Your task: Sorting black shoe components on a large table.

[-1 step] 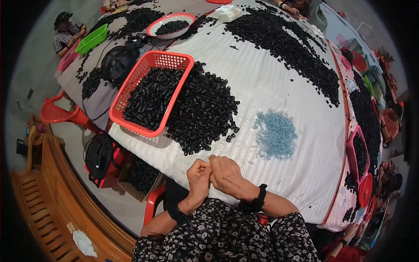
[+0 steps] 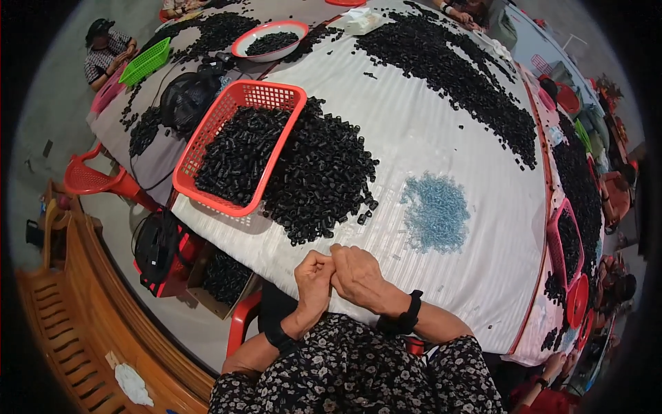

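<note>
At the near edge: left hand (image 2: 314, 276) and right hand (image 2: 357, 272) were pressed together, knuckles touching, just above the rim of the surface (image 2: 441, 124).
Grip: both were curled shut around something tiny; what sat inside was hidden, so I cannot tell the piece itself, though by my judgement it was one of the small parts.
Black pile (image 2: 324, 176): lay well up the cloth from the hands, loose and spilling against the red basket (image 2: 238, 148).
Blue heap (image 2: 434, 210): a much smaller mound of pale bits, right of the black pile and apart from it.
Progress: hard to call, but the basket was already well filled with black parts, while the loose pile beside it was large, so plenty looked left.
Basket contents: black parts only, heaped toward its near end, the far corner showing bare mesh.
Bowl (image 2: 270, 40): white with a red rim, at the far side, held a shallow layer of black parts.
Green basket (image 2: 146, 61): far left by another person; contents not visible.
Right-edge trays (image 2: 567, 245): red, holding black parts too.
Far spread (image 2: 455, 69): a long band of black parts ran across the top of the surface.
</note>
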